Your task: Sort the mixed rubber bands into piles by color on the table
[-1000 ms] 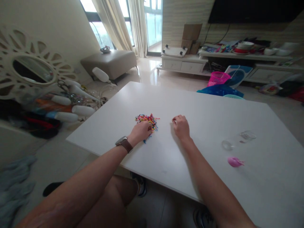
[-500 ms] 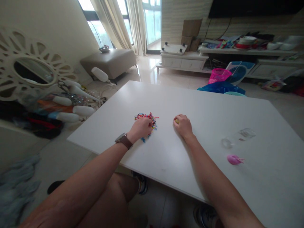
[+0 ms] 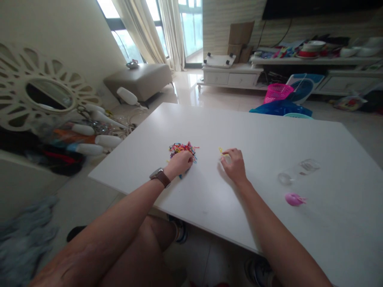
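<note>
While my right hand point(image 3: 235, 164) curved, fingertips parted, beside a yellow strand point(image 3: 220, 150), my left hand point(image 3: 181, 162) bent over the colourful pile point(image 3: 178, 148), whether pinching I couldn't tell; farther right on the table point(image 3: 209, 123) lay a clear jar point(image 3: 310, 166).

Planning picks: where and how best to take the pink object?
I'd pinch the pink object across its rounded body, coming from above: that end is broad, its top is uncovered, and the thin prongs at its right look a poorer hold.
</note>
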`<state>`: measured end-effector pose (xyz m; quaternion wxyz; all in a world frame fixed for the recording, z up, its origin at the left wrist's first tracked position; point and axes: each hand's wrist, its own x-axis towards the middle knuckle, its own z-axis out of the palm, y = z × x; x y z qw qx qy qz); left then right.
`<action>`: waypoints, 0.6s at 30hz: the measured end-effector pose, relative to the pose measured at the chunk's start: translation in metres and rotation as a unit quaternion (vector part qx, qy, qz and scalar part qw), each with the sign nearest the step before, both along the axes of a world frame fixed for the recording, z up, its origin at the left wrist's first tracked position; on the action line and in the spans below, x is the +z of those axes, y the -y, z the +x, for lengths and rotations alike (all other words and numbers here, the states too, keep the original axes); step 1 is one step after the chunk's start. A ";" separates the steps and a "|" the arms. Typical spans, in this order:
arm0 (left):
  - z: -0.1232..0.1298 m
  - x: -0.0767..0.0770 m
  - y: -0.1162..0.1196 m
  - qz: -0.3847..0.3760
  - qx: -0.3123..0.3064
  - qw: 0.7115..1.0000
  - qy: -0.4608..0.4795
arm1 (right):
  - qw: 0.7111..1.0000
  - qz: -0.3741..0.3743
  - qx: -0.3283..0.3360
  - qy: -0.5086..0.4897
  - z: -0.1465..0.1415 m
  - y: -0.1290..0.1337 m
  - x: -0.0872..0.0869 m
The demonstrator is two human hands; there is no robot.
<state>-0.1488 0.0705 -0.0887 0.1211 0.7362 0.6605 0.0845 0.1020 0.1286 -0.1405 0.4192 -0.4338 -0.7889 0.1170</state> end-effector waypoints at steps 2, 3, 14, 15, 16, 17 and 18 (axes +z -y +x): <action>-0.005 0.000 -0.002 0.000 -0.015 1.000 0.026 | 1.000 -0.008 0.020 0.015 -0.006 0.004 0.001; -0.009 0.001 -0.003 0.000 -0.019 0.999 0.043 | 0.999 -0.013 0.034 0.025 -0.010 0.008 0.002; -0.057 0.013 0.002 0.026 0.081 0.989 0.117 | 0.977 -0.039 0.144 0.151 -0.095 0.025 0.003; -0.059 0.015 0.002 0.029 0.089 0.988 0.121 | 0.976 -0.040 0.141 0.160 -0.100 0.025 0.003; -0.061 0.016 0.003 0.032 0.093 0.988 0.122 | 0.975 -0.039 0.140 0.168 -0.105 0.024 0.003; -0.062 0.017 0.004 0.034 0.093 0.987 0.123 | 0.974 -0.037 0.140 0.174 -0.108 0.024 0.003; -0.063 0.018 0.005 0.034 0.091 0.988 0.123 | 0.973 -0.033 0.143 0.177 -0.110 0.025 0.003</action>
